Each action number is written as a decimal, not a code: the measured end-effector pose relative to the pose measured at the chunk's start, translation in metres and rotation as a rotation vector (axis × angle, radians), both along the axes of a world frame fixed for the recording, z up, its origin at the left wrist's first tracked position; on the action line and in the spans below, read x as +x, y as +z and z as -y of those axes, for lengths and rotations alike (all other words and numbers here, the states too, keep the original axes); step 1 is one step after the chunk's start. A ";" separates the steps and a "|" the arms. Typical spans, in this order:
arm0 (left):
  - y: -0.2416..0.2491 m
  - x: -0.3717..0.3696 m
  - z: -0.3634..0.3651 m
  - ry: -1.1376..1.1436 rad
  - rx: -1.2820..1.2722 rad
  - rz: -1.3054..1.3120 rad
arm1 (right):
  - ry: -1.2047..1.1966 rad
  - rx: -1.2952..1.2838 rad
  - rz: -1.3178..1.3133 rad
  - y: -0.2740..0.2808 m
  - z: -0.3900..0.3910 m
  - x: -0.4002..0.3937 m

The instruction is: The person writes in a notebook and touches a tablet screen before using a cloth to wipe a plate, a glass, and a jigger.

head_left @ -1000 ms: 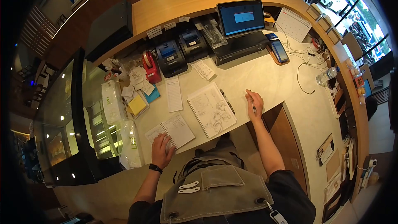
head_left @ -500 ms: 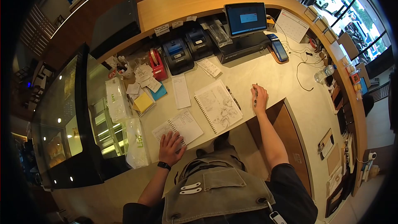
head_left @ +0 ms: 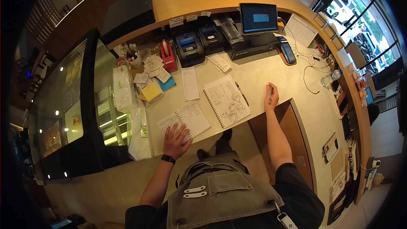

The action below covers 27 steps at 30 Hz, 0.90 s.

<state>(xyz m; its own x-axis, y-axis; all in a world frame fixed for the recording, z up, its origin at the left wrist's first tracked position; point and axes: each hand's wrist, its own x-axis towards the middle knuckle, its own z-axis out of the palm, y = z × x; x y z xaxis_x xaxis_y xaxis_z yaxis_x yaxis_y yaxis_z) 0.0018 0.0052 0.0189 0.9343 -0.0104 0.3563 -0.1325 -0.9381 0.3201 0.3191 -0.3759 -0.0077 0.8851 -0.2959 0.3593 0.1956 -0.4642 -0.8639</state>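
Observation:
My left hand (head_left: pixel 174 141) lies with fingers spread on the lower part of a small spiral notebook (head_left: pixel 196 118), which is open and has handwriting on its pages. To the right of it, a larger spiral sketchbook (head_left: pixel 227 101) shows pencil drawings, with a dark pen (head_left: pixel 242 93) along its right edge. My right hand (head_left: pixel 272 98) rests on the counter, right of the sketchbook and apart from it. Its fingers are curled around a slim pen (head_left: pixel 270 95), partly hidden by them.
A long printed slip (head_left: pixel 190 84), loose receipts (head_left: pixel 219 62), yellow sticky notes (head_left: pixel 151 91) and a red tape dispenser (head_left: pixel 168 56) lie beyond the notebooks. Behind stand receipt printers (head_left: pixel 189 49), a tablet screen (head_left: pixel 258 18) and a card terminal (head_left: pixel 286 51). A glass display case (head_left: pixel 91 101) borders the left.
The whole view has shifted slightly. My left hand stays on the small notebook. The pen in my right hand has tilted a little, and that hand remains beside the sketchbook.

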 end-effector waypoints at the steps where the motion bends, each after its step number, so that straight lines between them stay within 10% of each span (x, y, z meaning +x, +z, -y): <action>1: 0.001 0.000 -0.001 0.002 0.000 0.005 | -0.030 0.187 0.049 0.001 -0.002 0.000; 10: -0.005 -0.002 -0.004 0.003 -0.015 0.027 | 0.801 0.326 -0.159 0.035 -0.188 -0.161; 14: -0.008 -0.002 -0.008 0.006 0.021 0.027 | 0.789 0.211 -0.497 -0.005 -0.217 -0.171; 20: -0.008 -0.005 -0.010 0.042 -0.012 0.042 | 0.681 0.590 -0.394 0.014 -0.209 -0.156; 27: -0.007 -0.004 -0.010 0.050 -0.065 0.047 | 0.797 0.456 -0.364 0.027 -0.216 -0.149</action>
